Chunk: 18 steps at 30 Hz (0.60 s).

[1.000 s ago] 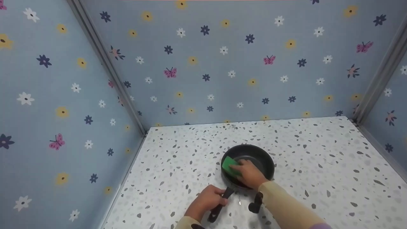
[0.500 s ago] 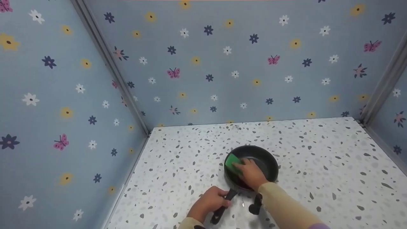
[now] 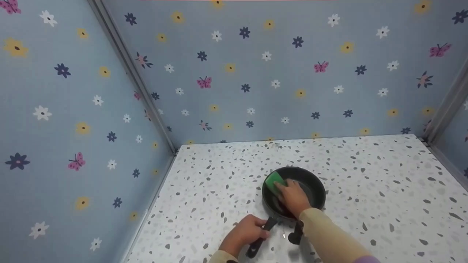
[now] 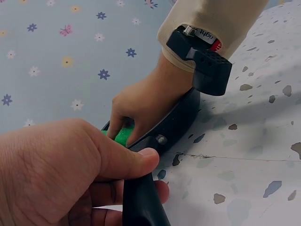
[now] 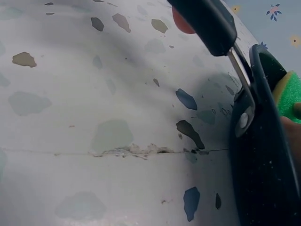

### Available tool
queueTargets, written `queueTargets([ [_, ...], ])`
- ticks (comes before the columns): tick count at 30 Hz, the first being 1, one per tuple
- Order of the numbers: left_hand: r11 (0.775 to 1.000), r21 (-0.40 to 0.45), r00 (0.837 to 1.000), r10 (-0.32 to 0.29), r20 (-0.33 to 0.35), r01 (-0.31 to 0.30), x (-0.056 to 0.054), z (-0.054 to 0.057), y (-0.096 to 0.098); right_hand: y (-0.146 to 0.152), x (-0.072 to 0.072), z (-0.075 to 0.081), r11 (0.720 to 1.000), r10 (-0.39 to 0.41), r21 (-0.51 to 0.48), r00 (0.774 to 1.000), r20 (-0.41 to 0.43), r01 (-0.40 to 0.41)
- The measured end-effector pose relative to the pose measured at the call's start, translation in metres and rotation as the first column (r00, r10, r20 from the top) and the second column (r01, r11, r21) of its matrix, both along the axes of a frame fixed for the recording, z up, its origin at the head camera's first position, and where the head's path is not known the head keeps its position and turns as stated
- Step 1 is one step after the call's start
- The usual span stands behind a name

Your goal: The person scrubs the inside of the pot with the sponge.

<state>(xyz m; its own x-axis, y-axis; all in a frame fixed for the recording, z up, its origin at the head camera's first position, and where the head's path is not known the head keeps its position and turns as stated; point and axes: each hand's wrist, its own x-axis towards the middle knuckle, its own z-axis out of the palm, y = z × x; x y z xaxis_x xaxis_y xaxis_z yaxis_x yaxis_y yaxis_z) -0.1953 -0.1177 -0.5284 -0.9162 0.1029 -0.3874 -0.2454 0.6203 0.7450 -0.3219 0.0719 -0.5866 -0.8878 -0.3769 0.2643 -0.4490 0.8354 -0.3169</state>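
A black frying pan [image 3: 315, 188] rests on the speckled tabletop. My left hand [image 3: 248, 231] grips its black handle [image 3: 256, 248]; in the left wrist view the thumb lies along the handle's top near the riveted joint. Inside the pan, my right hand [image 3: 295, 197] holds a green sponge [image 3: 274, 180] against the left part of the pan's interior. A yellow layer shows on the sponge [image 5: 282, 92] in the right wrist view, where only a bit of the right hand appears at the edge. The right palm and part of the pan's base are hidden.
White tabletop [image 3: 380, 175] with grey flecks surrounds the pan. Blue walls [image 3: 256, 73] with flowers and butterflies stand behind and at both sides. A black wrist camera [image 4: 209, 66] is strapped at the right cuff, close to the pan's near rim.
The sponge and right hand have slid slightly toward the far side within the pan. The left hand keeps its grip on the handle. The whole head view has shifted a little.
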Motion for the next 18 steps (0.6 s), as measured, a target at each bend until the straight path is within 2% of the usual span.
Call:
queueTargets([
  [11, 1.000, -0.011, 1.000, 0.010, -0.022, -0.010, 0.0048, -0.0010, 0.0000, -0.0015, -0.0059, -0.0019, 0.997, -0.078, 0.000, 0.997, 0.014, 0.078],
  [18, 0.998, -0.017, 0.998, 0.055, 0.017, -0.055, 0.0061, -0.0011, 0.0001, 0.0001, -0.0090, 0.0019, 0.992, -0.124, 0.001, 0.992, 0.019, 0.124],
])
